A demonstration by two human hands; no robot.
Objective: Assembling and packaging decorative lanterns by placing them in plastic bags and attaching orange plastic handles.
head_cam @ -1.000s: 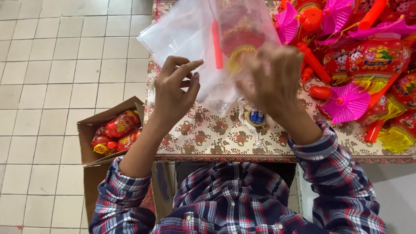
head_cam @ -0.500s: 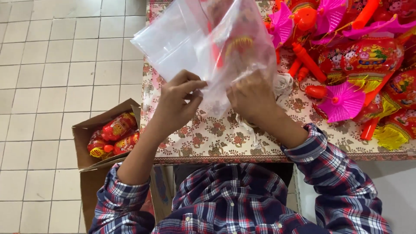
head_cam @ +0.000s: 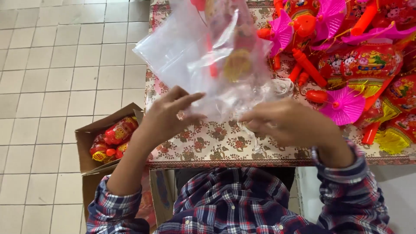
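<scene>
1. Head camera looks down on a table (head_cam: 216, 143) covered by a flowered cloth, with pale floor tiles beyond its near-left corner.
2. Heaped on the table's far right side lies a pile of red toy lanterns (head_cam: 372, 60) with pink fans and yellow tassels.
3. Above the middle of the table a clear plastic bag (head_cam: 173, 47) is held up, a red lantern (head_cam: 229, 47) with a gold disc showing through it.
4. On the floor by the table's near-left corner sits an open cardboard box (head_cam: 86, 134) holding more red lanterns.
5. Over the table's near edge, the left hand (head_cam: 169, 117) pinches the bag's lower edge between thumb and forefinger.
6. Beside it, the right hand (head_cam: 290, 123) is curled loosely shut on the bag's bottom, fingers pointing left.
</scene>
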